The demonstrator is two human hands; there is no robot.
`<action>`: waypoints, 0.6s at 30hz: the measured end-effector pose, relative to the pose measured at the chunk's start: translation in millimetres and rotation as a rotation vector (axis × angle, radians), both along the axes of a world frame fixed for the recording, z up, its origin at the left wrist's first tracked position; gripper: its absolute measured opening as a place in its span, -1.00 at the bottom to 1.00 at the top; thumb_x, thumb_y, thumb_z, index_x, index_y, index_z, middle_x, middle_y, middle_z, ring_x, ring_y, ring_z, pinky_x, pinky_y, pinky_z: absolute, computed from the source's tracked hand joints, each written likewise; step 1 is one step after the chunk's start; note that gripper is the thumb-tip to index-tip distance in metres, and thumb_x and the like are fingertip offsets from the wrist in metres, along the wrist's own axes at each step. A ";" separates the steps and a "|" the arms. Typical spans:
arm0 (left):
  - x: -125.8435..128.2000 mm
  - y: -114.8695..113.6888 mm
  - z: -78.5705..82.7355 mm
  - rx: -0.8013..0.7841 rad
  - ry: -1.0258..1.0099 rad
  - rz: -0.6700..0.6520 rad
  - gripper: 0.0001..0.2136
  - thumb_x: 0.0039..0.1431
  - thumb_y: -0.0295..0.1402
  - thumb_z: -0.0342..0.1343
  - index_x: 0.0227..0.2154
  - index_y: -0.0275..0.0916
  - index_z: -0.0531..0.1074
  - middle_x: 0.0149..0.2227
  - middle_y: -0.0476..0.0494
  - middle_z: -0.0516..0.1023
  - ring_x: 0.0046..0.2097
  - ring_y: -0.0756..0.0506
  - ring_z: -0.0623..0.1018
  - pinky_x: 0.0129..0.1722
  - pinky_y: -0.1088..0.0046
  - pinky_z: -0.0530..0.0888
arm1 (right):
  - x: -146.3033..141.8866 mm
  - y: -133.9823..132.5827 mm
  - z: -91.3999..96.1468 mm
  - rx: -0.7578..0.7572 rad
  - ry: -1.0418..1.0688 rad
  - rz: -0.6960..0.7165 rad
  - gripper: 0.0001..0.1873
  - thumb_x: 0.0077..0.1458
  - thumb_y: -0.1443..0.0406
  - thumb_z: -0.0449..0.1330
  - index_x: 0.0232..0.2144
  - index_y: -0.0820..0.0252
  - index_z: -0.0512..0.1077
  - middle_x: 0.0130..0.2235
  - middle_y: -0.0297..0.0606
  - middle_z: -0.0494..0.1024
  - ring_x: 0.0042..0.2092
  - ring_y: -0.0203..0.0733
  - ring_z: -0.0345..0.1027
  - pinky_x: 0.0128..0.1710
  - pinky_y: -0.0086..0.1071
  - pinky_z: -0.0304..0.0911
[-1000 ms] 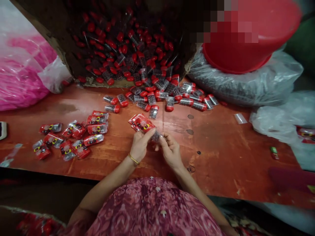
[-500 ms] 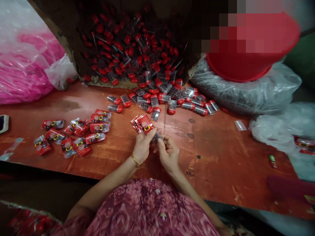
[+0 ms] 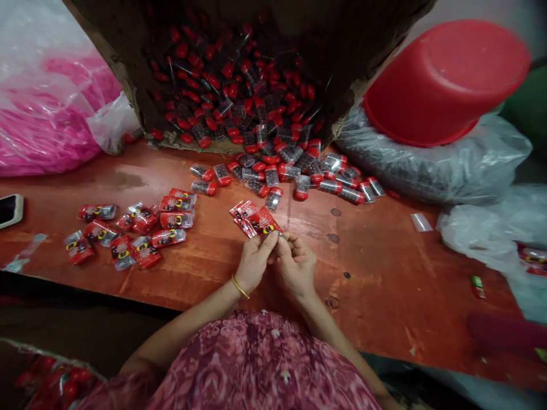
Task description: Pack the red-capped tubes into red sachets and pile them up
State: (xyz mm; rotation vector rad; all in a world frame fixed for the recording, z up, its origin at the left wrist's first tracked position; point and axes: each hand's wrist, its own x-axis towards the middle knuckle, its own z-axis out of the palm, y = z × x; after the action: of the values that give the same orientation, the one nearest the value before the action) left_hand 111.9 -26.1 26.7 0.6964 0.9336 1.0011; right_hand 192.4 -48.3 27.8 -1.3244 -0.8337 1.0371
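My left hand (image 3: 252, 265) is closed on a small fan of flat red printed plastic sleeves (image 3: 261, 221), which stick out beyond its thumb. Thumb and fingers of my right hand (image 3: 298, 266) pinch the near end of the top sleeve, touching my left fingertips. Whatever else lies between the fingertips is hidden. Left of my hands lie several filled red packets (image 3: 173, 221) on the reddish table (image 3: 380, 273). Beyond them, clear tubes with red caps (image 3: 272, 175) and dark beads inside are scattered in front of a carton.
The open cardboard carton (image 3: 135, 102) holds a heap of red-capped tubes. An upturned red tub (image 3: 444, 85) rests on a clear bag (image 3: 453, 165) at the right. Pink-filled bags (image 3: 51, 125) and a phone (image 3: 11, 210) are at the left.
My fingertips have come closer together at the sleeve's end. A dark small piece seen earlier between them is now out of sight. The view has shifted slightly.
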 end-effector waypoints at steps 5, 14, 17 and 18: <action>-5.5 6.7 6.9 -0.083 -0.134 0.028 -0.62 -0.16 -0.05 0.24 -0.47 -0.33 0.46 -0.59 0.00 0.39 -0.58 0.09 0.27 -0.63 0.57 0.21 | 11.4 6.0 -0.2 -0.033 0.007 0.179 -0.72 -0.06 0.09 0.22 -0.45 0.19 0.35 -0.61 -0.45 0.45 -0.68 -0.40 0.28 -0.68 -0.52 0.23; -19.7 7.6 6.9 -0.205 -0.302 0.151 -0.65 -0.24 -0.12 0.32 -0.53 -0.32 0.46 -0.59 0.00 0.44 -0.53 0.08 0.39 -0.51 0.57 0.32 | 2.5 26.9 -16.0 0.010 -0.099 0.280 -0.65 -0.09 0.11 0.26 -0.63 0.18 0.23 -0.68 -0.46 0.36 -0.67 -0.40 0.20 -0.68 -0.51 0.18; -36.7 14.7 4.2 -0.232 -0.310 0.337 -0.67 -0.21 -0.12 0.31 -0.46 -0.28 0.47 -0.47 -0.05 0.55 -0.40 0.02 0.52 -0.33 0.52 0.41 | -1.1 55.2 -7.9 0.147 -0.469 0.373 -0.72 0.06 0.11 0.14 -0.53 0.18 0.33 -0.57 -0.34 0.44 -0.52 -0.31 0.30 -0.51 -0.42 0.27; -43.4 16.9 2.9 -0.248 -0.305 0.404 -0.67 -0.18 -0.10 0.28 -0.45 -0.26 0.47 -0.43 -0.06 0.57 -0.35 0.00 0.54 -0.27 0.50 0.42 | -5.0 68.9 -3.2 0.214 -0.625 0.388 -0.74 0.09 0.12 0.10 -0.46 0.19 0.37 -0.50 -0.28 0.48 -0.44 -0.25 0.34 -0.41 -0.36 0.31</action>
State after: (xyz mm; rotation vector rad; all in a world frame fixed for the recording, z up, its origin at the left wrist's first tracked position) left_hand 68.6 -9.2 29.6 0.1383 0.9251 1.2776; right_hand 187.4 20.6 24.6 -1.3427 -1.6766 0.7898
